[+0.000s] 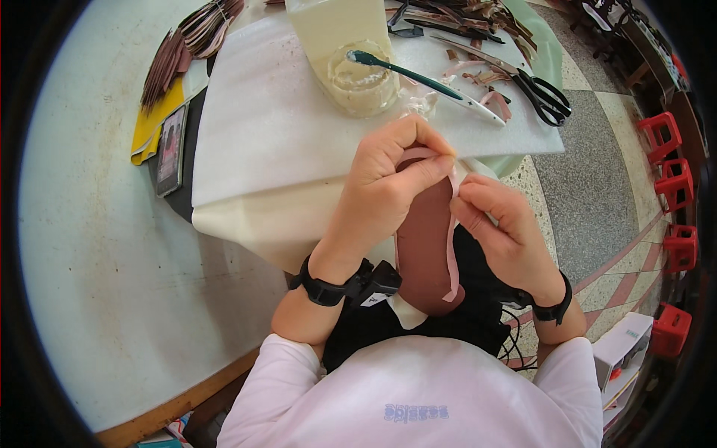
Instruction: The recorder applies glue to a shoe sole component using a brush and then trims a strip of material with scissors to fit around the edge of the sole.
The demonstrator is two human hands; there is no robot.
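Observation:
A long brown insole-shaped piece [423, 243] lies lengthwise between my hands, over my lap. Along its right edge and around its far rounded end runs a thin pale pink strip [452, 257], whose near tip is loose by the wide end. My left hand [388, 175] is closed at the far end, thumb and forefinger pinching the strip against the edge. My right hand [502, 220] is closed too, pinching the strip a little lower on the right side. The fingers hide part of the strip and edge. Each wrist wears a black strap.
A white foam sheet [254, 119] covers the work surface. On it stand a pale jar [366, 86], a toothbrush [429, 81] across it, black-handled scissors [534, 84] and leather scraps [478, 22]. A phone [172, 153] and stacked brown pieces [166, 69] lie left; red stools [676, 187] stand right.

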